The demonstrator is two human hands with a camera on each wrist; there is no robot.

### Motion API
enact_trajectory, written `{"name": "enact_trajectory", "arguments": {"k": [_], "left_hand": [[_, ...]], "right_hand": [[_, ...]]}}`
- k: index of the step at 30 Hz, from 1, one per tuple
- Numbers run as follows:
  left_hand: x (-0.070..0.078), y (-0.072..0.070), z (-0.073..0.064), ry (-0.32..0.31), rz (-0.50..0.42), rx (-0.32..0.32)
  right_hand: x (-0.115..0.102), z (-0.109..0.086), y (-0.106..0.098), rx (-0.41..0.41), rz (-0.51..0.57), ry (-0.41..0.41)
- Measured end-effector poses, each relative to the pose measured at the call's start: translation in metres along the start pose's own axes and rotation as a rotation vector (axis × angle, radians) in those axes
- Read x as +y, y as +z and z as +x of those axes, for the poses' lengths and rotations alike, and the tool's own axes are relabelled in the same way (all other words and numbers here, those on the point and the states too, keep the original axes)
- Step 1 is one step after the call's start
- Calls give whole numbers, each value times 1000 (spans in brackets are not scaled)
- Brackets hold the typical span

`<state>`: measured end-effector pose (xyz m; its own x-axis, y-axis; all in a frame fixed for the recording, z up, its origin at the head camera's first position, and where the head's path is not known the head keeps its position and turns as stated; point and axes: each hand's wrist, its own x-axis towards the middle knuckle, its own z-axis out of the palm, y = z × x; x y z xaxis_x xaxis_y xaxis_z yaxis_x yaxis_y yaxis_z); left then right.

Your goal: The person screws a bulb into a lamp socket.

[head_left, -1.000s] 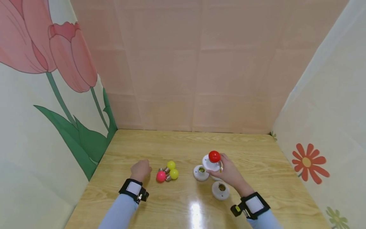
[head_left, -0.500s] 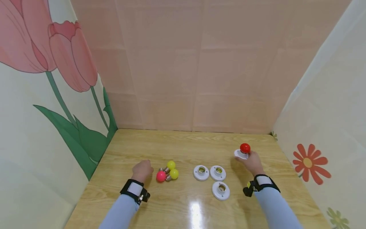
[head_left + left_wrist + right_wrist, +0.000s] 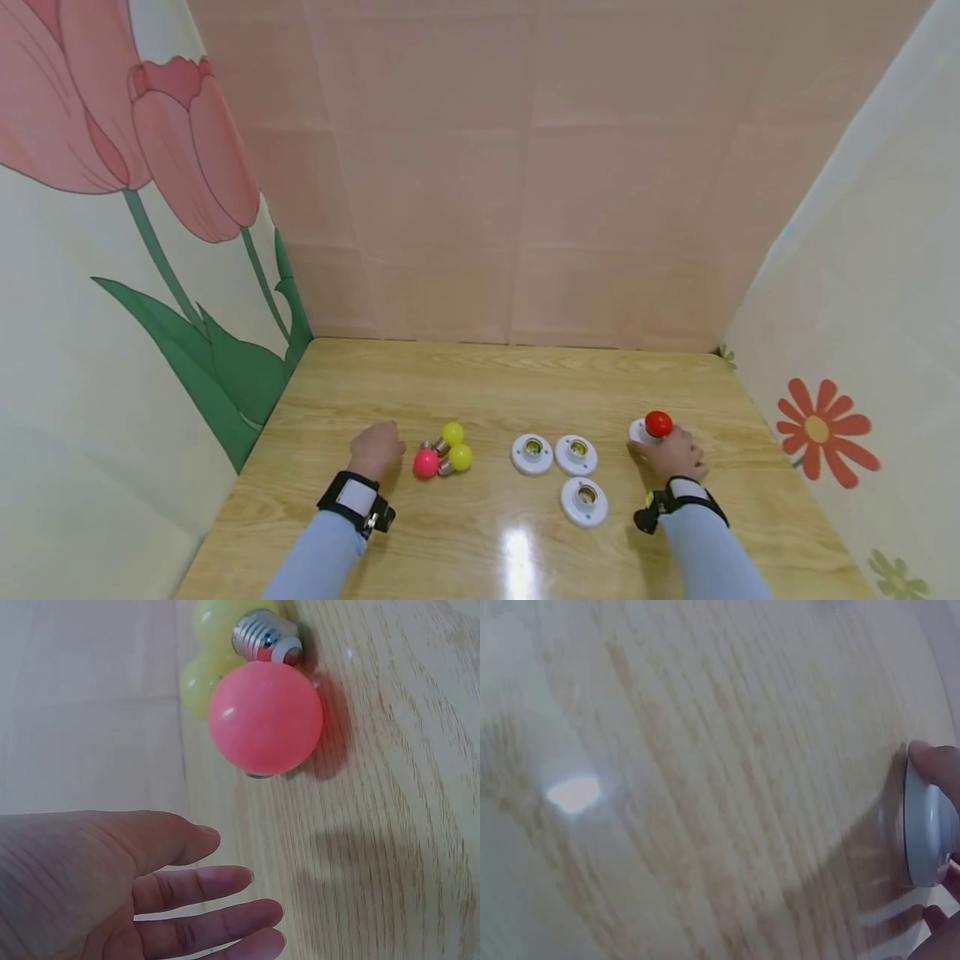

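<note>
At the right of the table in the head view, my right hand (image 3: 671, 457) grips a white round lamp socket (image 3: 637, 431) with a red bulb (image 3: 658, 423) standing in it. In the right wrist view, the thumb and fingers hold the socket's rim (image 3: 925, 825), its flat underside close over the wood. My left hand (image 3: 375, 450) holds nothing; the left wrist view shows its fingers (image 3: 217, 930) loosely extended. Just right of it lie a pink bulb (image 3: 426, 463) and two yellow bulbs (image 3: 452, 432), their metal screw bases turned toward each other.
Three white sockets without bulbs, the left one (image 3: 532, 455), the back one (image 3: 577, 455) and the front one (image 3: 584, 502), stand grouped at the middle right of the wooden table (image 3: 420, 375). A pinkish cloth backdrop (image 3: 510, 208) rises behind the table; printed cloths flank it.
My right hand has carried the socket with its red bulb rightward from above the socket group, then down closer to the table. The left hand has stayed beside the bulbs.
</note>
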<state>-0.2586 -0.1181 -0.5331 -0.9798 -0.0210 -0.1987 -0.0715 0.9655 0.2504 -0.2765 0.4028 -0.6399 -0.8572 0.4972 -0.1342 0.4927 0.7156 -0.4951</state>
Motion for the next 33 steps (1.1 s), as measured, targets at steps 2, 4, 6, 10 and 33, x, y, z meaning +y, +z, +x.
{"name": "enact_trajectory", "arguments": {"k": [2, 4, 6, 10, 33], "left_hand": [[0, 0, 1, 0, 4, -2], [0, 0, 1, 0, 8, -5], [0, 0, 2, -3, 10, -9], [1, -1, 3, -10, 12, -13], [15, 0, -8, -2, 0, -14]], "right_hand": [[2, 1, 3, -7, 7, 1], [6, 4, 6, -10, 8, -5], [7, 6, 8, -16, 21, -8], [1, 5, 0, -62, 62, 8], [-154, -165, -78, 228, 191, -876]]}}
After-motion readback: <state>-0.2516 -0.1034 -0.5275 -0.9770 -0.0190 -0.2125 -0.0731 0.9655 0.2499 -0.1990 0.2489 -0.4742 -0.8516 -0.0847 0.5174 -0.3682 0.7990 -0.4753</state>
